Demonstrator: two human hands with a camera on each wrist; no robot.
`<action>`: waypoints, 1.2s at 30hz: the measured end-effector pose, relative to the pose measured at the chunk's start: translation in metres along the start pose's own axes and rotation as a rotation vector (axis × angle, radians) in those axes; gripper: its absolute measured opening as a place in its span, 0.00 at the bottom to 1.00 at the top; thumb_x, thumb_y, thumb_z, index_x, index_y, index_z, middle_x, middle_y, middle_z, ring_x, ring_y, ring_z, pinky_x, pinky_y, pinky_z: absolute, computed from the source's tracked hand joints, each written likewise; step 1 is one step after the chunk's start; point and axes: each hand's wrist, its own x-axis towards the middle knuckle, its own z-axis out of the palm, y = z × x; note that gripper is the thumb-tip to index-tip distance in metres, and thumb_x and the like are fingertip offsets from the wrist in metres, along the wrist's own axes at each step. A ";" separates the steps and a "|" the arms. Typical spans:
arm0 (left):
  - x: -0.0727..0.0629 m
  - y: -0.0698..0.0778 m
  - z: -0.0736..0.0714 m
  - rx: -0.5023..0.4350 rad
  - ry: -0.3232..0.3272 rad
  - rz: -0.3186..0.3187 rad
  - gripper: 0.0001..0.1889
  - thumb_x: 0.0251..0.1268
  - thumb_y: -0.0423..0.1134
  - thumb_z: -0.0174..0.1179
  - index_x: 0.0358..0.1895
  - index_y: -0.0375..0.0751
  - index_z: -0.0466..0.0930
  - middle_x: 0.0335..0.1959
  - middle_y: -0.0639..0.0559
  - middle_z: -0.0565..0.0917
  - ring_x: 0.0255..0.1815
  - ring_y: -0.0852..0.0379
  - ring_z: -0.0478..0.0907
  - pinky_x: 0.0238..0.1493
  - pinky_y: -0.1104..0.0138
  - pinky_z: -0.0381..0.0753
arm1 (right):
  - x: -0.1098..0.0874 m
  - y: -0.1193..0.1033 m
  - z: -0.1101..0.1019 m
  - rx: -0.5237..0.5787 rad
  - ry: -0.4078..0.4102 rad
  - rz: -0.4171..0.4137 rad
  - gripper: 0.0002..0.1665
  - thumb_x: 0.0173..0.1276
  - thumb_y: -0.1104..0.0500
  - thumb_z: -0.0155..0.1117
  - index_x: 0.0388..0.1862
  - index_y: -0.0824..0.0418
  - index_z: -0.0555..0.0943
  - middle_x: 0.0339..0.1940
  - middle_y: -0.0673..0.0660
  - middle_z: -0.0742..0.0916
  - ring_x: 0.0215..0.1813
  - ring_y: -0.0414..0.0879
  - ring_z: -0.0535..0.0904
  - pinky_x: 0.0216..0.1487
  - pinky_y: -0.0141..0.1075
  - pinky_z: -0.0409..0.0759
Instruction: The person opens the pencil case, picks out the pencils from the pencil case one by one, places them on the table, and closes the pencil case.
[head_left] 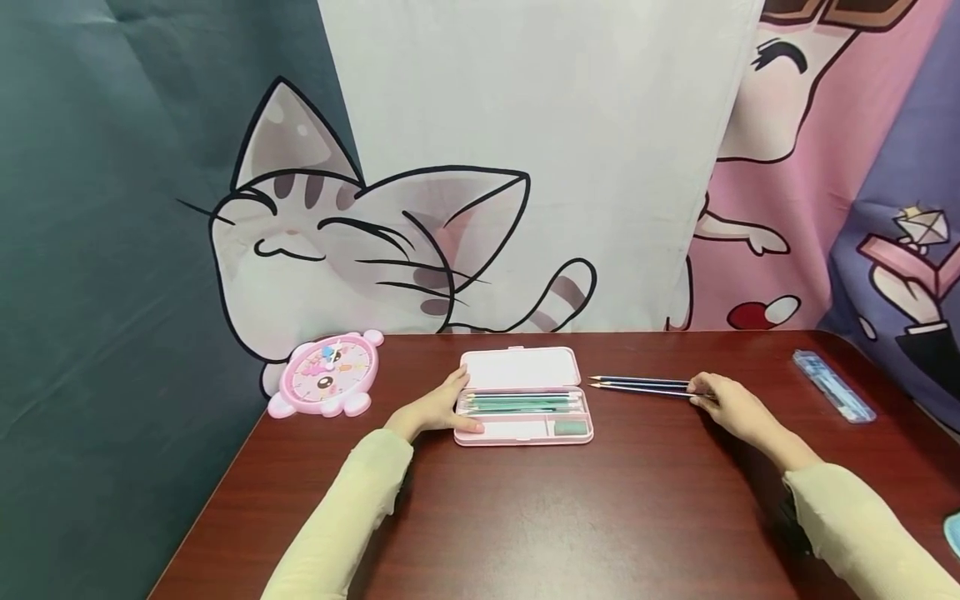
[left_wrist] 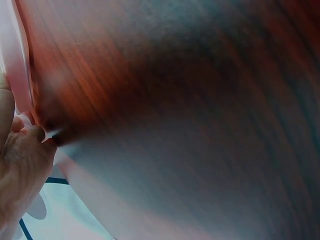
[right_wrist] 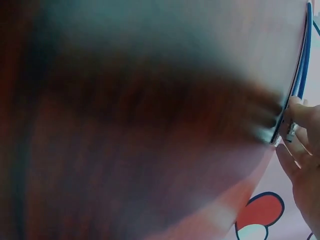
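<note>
A pink pencil case (head_left: 587,433) lies unfolded on the table, its white-lined lid (head_left: 521,367) tipped back. Green and dark pencils (head_left: 521,403) fill its middle section, and a green eraser (head_left: 570,427) sits at front right. My left hand (head_left: 435,408) grips the case's left side, thumb over the front section and fingers up by the lid. To the right, my right hand (head_left: 731,406) pinches dark blue pencils (head_left: 637,385) near one end. Their sharpened tips point left toward the case. Blue shafts (right_wrist: 301,70) also show beyond the fingers in the right wrist view.
A pink cartoon clock (head_left: 330,375) stands at the table's back left. At the back right lies a clear blue-patterned packet (head_left: 834,387). Part of a light blue object (head_left: 952,533) shows at the right edge. A printed cloth (head_left: 540,100) hangs behind the brown table (head_left: 570,517).
</note>
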 end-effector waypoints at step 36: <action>0.000 0.000 0.001 0.014 0.013 0.018 0.52 0.47 0.50 0.69 0.70 0.31 0.47 0.74 0.42 0.43 0.74 0.48 0.44 0.72 0.56 0.50 | 0.079 -0.135 0.060 0.204 -0.311 -0.155 0.11 0.59 0.55 0.64 0.36 0.61 0.82 0.31 0.51 0.85 0.31 0.39 0.73 0.34 0.33 0.73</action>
